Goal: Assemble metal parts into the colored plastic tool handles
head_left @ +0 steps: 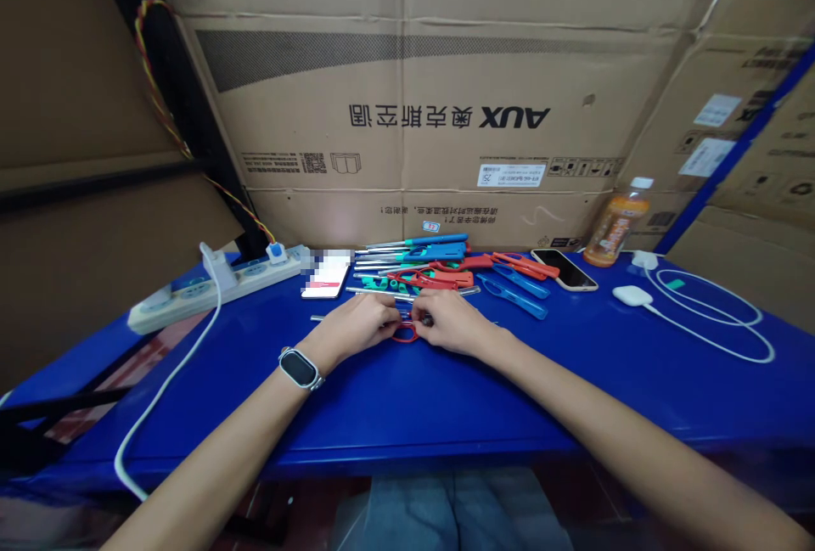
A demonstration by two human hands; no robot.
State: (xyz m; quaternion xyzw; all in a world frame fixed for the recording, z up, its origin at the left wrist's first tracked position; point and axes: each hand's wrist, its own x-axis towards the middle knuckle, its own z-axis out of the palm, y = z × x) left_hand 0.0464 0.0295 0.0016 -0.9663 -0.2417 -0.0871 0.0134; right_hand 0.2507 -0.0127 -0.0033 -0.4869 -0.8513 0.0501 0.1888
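At the middle of the blue table, my left hand (362, 326) and my right hand (451, 323) are close together with curled fingers. Between them is a red long-nosed lighter (406, 335), its rounded guard loop showing below the fingertips. Both hands pinch at it; the fingers hide most of its body. A metal tube end (317, 318) pokes out left of my left hand. Just beyond lies a pile of blue lighters (439, 253), red lighters (439, 278), metal tubes and small green pieces (375, 283). Blue handle shells (519, 296) rest right of the pile.
A lit phone (328, 273) and a white power strip (255, 279) lie left. To the right are a dark-screened phone (565, 269), an orange drink bottle (616, 228) and a white charger (632, 296) with looped cable. A cardboard wall (286, 126) stands behind the table (446, 415).
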